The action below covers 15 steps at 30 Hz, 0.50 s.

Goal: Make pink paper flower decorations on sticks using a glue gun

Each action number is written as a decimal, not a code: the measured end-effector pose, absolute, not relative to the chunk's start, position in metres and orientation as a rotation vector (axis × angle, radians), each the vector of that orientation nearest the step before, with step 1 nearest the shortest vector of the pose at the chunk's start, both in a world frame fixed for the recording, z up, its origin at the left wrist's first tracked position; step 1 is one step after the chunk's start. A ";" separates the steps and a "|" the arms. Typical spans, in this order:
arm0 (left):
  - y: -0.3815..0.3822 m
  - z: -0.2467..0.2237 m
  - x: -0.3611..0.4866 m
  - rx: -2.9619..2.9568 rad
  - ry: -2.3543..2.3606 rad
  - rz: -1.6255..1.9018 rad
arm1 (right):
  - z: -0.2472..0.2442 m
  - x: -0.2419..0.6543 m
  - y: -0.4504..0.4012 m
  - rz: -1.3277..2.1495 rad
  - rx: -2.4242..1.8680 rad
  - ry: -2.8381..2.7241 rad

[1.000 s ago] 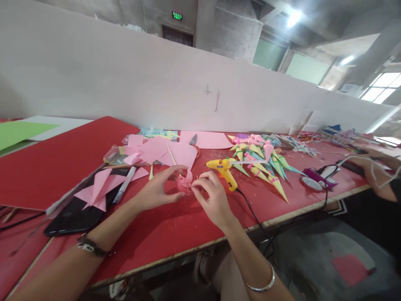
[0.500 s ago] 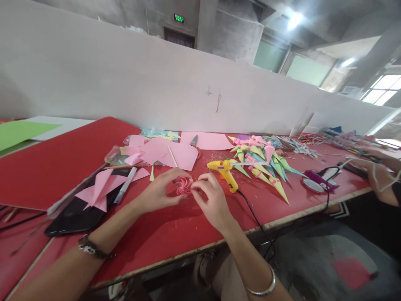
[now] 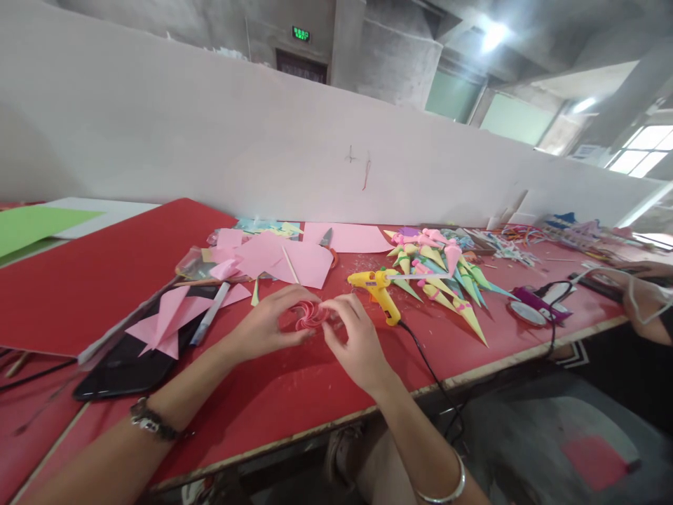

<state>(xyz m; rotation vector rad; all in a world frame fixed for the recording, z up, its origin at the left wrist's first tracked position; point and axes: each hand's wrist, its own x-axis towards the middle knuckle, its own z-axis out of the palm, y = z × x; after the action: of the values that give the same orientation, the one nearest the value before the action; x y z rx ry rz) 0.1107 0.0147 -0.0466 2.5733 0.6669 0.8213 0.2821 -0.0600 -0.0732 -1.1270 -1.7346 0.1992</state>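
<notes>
Red surface (image 3: pixel 252 414) spreads below me, backed by a pale partition (image 3: pixel 236 140), with a green exit sign (image 3: pixel 301 34) beyond. I have the pink paper coil (image 3: pixel 309 315) just above the surface, between my 2 hands; take it as the centre of the clock, with 12 away from me. My left hand (image 3: pixel 268 322) curves widely around its 9 o'clock side, thumb and fingers holding it in a C. My right hand (image 3: pixel 355 333) has its fingers drawn narrow on the coil's 3 o'clock edge.

At 2 o'clock, near my right hand, the yellow glue gun (image 3: pixel 374 284) lies with its cord towards me; farther out that way is a pile of pastel cones (image 3: pixel 436 280). Scissors (image 3: pixel 327 238) are at 12, and pink sheets (image 3: pixel 273 256) sit between 11 and 12. Around 9 o'clock I see a marker (image 3: pixel 210 314) and a folded pink piece (image 3: pixel 167 319) on a black flat object (image 3: pixel 120 372). Well off at 3 o'clock, another person's hand (image 3: pixel 644 298) is partly hidden by a pale loop.
</notes>
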 end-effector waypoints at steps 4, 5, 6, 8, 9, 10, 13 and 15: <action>0.014 -0.045 0.111 2.585 0.676 0.805 | -0.075 0.282 -0.060 0.189 -1.125 -1.739; 0.014 -0.045 0.111 2.587 0.676 0.805 | -0.075 0.282 -0.060 0.186 -1.126 -1.740; 0.014 -0.045 0.111 2.589 0.680 0.806 | -0.076 0.282 -0.060 0.185 -1.127 -1.741; 0.015 -0.046 0.111 2.588 0.699 0.803 | -0.076 0.282 -0.060 0.185 -1.127 -1.741; 0.015 -0.047 0.111 2.587 0.717 0.797 | -0.076 0.281 -0.060 0.188 -1.124 -1.740; 0.015 -0.048 0.111 2.584 0.741 0.789 | -0.075 0.281 -0.061 0.192 -1.119 -1.739; 0.016 -0.049 0.110 2.580 0.780 0.779 | -0.072 0.279 -0.064 0.216 -1.094 -1.742; 0.016 -0.049 0.109 2.576 0.767 0.793 | -0.070 0.278 -0.066 0.243 -1.071 -1.745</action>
<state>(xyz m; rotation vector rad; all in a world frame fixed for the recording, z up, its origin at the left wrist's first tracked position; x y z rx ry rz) 0.1092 0.0155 -0.0485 2.5755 0.7669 0.7927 0.2777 -0.0662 -0.0699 -1.0709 -1.7447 0.2429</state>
